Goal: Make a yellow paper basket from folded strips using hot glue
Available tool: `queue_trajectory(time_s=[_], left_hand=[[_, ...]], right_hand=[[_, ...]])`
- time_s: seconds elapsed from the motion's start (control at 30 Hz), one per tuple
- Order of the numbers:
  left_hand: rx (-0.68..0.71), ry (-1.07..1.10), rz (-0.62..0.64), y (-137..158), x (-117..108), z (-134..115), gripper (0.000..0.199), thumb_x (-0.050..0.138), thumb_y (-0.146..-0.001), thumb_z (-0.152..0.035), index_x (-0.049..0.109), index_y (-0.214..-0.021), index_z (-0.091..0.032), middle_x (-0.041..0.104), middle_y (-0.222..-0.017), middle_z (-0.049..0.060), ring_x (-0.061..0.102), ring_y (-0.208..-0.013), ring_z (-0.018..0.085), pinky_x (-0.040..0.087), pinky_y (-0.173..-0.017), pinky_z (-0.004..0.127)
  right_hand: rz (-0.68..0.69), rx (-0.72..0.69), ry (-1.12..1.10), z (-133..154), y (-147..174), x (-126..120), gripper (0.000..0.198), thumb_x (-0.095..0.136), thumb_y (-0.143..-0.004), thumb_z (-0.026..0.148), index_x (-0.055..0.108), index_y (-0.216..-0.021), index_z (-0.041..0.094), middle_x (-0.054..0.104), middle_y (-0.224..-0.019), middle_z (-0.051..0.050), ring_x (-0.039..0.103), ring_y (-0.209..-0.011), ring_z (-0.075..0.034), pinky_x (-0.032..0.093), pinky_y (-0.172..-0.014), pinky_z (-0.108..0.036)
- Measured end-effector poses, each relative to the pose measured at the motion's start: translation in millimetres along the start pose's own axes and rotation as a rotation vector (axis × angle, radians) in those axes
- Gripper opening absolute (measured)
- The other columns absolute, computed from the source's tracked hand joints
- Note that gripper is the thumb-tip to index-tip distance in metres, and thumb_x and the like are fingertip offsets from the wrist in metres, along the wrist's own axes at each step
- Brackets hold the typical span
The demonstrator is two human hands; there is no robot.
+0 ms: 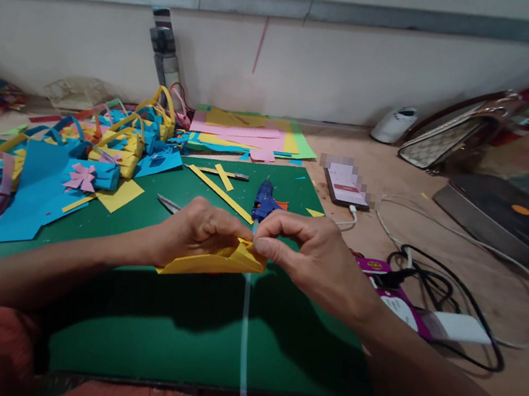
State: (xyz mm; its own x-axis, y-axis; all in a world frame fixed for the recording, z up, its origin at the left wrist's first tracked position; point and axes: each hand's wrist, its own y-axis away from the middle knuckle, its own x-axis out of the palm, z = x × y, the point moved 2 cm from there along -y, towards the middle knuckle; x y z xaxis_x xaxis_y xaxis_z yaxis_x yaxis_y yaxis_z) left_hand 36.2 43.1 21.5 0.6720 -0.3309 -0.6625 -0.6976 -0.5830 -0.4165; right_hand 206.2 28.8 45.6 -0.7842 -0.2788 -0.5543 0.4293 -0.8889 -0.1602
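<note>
Between the left grip (202, 225) and the right grip (310, 252) sits the folded bright-yellow paper piece (218, 263), raised over the flat green cutting mat (159, 342), its long axis running left to right. The left grip curls over its far edge and left part; the right grip, nearer the folded right end, pinches that corner narrowly between thumb and forefinger. Just beyond the right grip lies the blue plastic glue gun (263, 199), its long translucent glue stick (245, 343) passing beneath the paper and out on the near side. Farther out, right of the right grip, the dark-edged phone (347, 183) shows a lit screen with writing too blurred to read; the purple plastic power strip (375, 266) bears print equally illegible
</note>
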Motion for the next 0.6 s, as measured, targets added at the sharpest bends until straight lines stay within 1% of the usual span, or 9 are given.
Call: queue_trajectory(time_s=[0.13, 0.27, 0.37, 0.47, 0.6], left_hand=[[-0.01, 0.008, 0.011, -1.6, -0.5, -0.4, 0.026, 0.044, -0.083, -0.015, 0.07, -0.09, -0.011, 0.064, -0.062, 0.001, 0.051, -0.051, 0.004, 0.039, -0.048, 0.011], [-0.04, -0.008, 0.035, -2.7, -0.9, 0.0, 0.027, 0.044, -0.084, -0.015, 0.07, -0.09, -0.011, 0.06, -0.056, -0.001, 0.045, -0.045, 0.004, 0.036, -0.045, 0.011], [-0.041, -0.036, 0.044, -2.9, -2.0, 0.6, 0.027, 0.045, -0.083, -0.014, 0.071, -0.09, -0.012, 0.062, -0.056, -0.001, 0.046, -0.045, 0.003, 0.035, -0.044, 0.01], [-0.043, -0.059, 0.058, -2.5, -2.3, 3.2, 0.024, 0.048, -0.083, -0.014, 0.07, -0.091, -0.012, 0.062, -0.055, -0.002, 0.047, -0.043, 0.003, 0.036, -0.044, 0.01], [0.036, -0.075, 0.013, -1.7, -0.6, 8.2, 0.024, 0.047, -0.084, -0.015, 0.07, -0.093, -0.011, 0.065, -0.057, -0.001, 0.051, -0.044, 0.003, 0.037, -0.044, 0.009]], right_hand=[[-0.006, -0.076, 0.047, 1.8, 1.0, 1.3, 0.014, 0.056, -0.074, 0.012, 0.058, -0.062, 0.017, 0.061, -0.065, 0.003, 0.053, -0.061, -0.009, 0.038, -0.06, -0.022], [0.001, -0.116, 0.096, 0.4, 0.4, 1.7, 0.014, 0.056, -0.076, 0.011, 0.058, -0.063, 0.017, 0.061, -0.066, 0.003, 0.054, -0.062, -0.008, 0.038, -0.06, -0.022], [0.014, -0.154, 0.137, -1.1, 0.7, 1.9, 0.014, 0.056, -0.077, 0.011, 0.058, -0.065, 0.017, 0.061, -0.067, 0.003, 0.054, -0.062, -0.008, 0.038, -0.06, -0.021], [0.009, -0.252, 0.229, -0.9, 3.0, 2.5, 0.012, 0.055, -0.079, 0.013, 0.058, -0.068, 0.016, 0.061, -0.07, 0.001, 0.054, -0.064, -0.009, 0.039, -0.062, -0.022], [-0.024, -0.388, 0.393, -0.9, 6.0, 4.4, 0.011, 0.05, -0.083, 0.014, 0.057, -0.075, 0.016, 0.061, -0.074, -0.004, 0.055, -0.068, -0.012, 0.04, -0.063, -0.025]])
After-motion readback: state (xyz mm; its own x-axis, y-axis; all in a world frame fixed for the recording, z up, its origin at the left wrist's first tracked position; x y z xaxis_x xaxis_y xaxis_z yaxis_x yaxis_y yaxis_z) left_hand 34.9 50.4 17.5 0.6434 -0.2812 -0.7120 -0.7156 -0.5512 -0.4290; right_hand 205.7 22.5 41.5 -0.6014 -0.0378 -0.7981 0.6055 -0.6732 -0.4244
